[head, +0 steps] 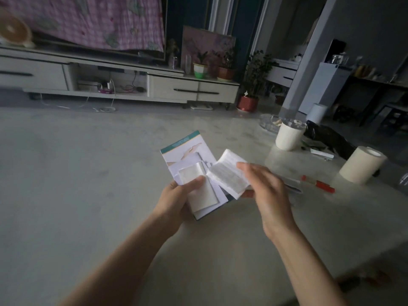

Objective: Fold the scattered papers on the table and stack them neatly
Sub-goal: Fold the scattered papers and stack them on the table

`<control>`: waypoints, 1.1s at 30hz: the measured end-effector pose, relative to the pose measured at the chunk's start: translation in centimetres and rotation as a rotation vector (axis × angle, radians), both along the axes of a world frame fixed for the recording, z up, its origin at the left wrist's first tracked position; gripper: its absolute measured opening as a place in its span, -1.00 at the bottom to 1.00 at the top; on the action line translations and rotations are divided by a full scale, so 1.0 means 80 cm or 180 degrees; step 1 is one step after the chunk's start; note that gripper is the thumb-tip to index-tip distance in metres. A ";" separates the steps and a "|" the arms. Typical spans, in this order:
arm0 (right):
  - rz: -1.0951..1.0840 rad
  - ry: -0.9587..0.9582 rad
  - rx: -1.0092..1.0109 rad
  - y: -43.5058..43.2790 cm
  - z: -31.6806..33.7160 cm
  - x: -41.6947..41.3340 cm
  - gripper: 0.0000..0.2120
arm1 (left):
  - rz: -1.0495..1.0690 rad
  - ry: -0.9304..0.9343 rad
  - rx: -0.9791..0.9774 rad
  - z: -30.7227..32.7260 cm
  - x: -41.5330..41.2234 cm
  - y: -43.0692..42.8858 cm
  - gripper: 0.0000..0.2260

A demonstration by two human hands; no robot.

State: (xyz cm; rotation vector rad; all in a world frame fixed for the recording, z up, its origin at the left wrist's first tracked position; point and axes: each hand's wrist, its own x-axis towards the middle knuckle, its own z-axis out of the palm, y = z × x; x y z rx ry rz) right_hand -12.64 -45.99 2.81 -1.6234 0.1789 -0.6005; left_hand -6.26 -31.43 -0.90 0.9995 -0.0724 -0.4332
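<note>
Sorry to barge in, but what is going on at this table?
A person is gathering folded papers above the table. The left hand grips a stack of papers, thumb on top. The right hand holds a folded leaflet at the stack's edge. Another paper and a red marker lie on the table.

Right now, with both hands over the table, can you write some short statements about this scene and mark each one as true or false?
1. The left hand holds a stack of papers. True.
2. The right hand is empty. False: it holds a printed leaflet.
3. A red pen lies on the table, to the right of the hands. True.
4. The paper roll stands on the floor. False: it stands on the table.
</note>
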 end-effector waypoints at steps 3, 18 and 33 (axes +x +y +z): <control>-0.0808 -0.0463 -0.1533 0.001 -0.016 0.001 -0.69 | -0.0106 0.0185 -0.0064 0.000 0.002 0.002 -0.86; -0.0510 -0.0173 -0.2156 0.041 -0.004 -0.002 -0.55 | -0.0476 0.0223 -0.0351 -0.001 0.000 0.012 -0.79; 0.0280 0.0927 -0.0608 0.010 0.010 0.004 -0.90 | -0.0754 0.0079 -0.0548 -0.009 0.004 0.007 -0.87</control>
